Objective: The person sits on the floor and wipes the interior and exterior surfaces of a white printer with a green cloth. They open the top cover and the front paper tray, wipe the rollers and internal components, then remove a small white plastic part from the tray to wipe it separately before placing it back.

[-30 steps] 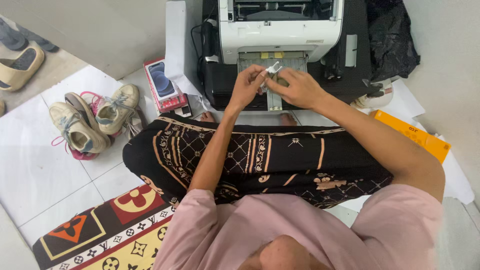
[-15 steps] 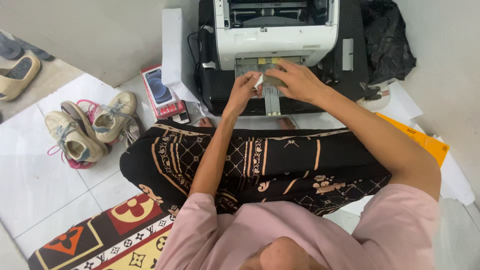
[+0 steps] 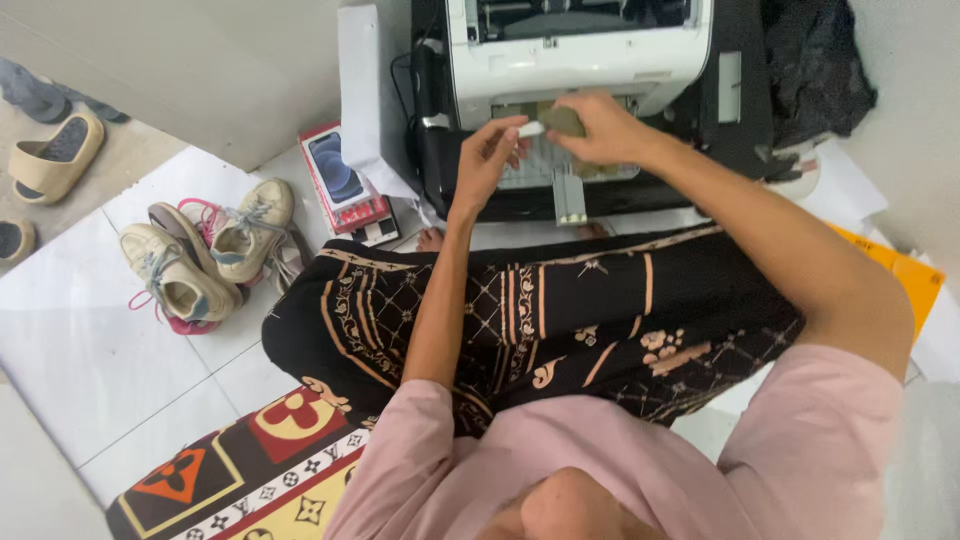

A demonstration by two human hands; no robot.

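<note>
A white printer (image 3: 575, 55) stands on a black base in front of my crossed legs. Its front paper tray (image 3: 565, 170) is folded down. My left hand (image 3: 487, 155) pinches a small white piece (image 3: 531, 129) at the tray slot. My right hand (image 3: 605, 128) holds a small olive-brown part (image 3: 562, 120) right at the printer's front opening, touching the white piece. What the two pieces are I cannot tell exactly.
A phone box (image 3: 340, 178) lies left of the printer, beside a pair of worn sneakers (image 3: 205, 255). Sandals (image 3: 55, 150) sit far left. A black bag (image 3: 815, 60) and an orange envelope (image 3: 905, 270) are on the right. A patterned mat (image 3: 230, 460) lies under me.
Both hands moved up from above the tray to the printer's front opening, carrying the small pieces with them. The view shifted slightly.
</note>
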